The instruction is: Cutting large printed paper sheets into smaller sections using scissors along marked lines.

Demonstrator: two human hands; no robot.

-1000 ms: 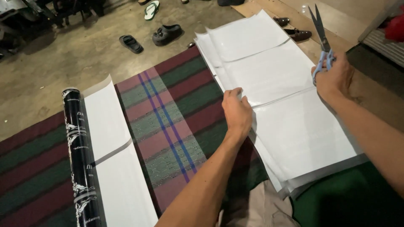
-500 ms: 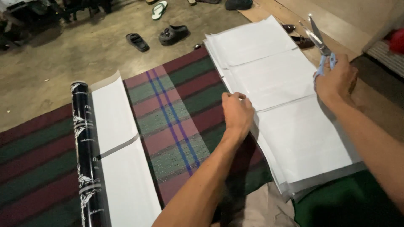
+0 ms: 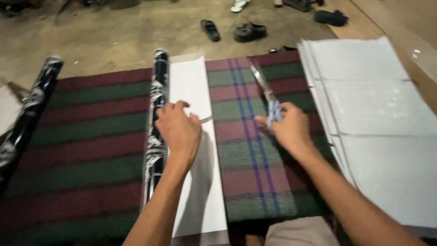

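My left hand (image 3: 178,130) rests on a black patterned roll (image 3: 155,127) and on the white sheet (image 3: 195,150) unrolled from it, fingers curled over the roll's edge. My right hand (image 3: 287,127) grips blue-handled scissors (image 3: 267,93), blades pointing away from me, above a striped red and green mat (image 3: 255,150). The scissors lie between the white sheet and a stack of white cut sheets (image 3: 378,123) at the right.
A second black patterned roll (image 3: 27,118) lies at the far left on the mat. Sandals and shoes (image 3: 236,31) sit on the concrete floor beyond the mat. A wooden board (image 3: 400,23) runs along the far right.
My left hand left the white stack and moved left onto the black roll. My right hand carried the scissors left from the stack's far side to over the mat.
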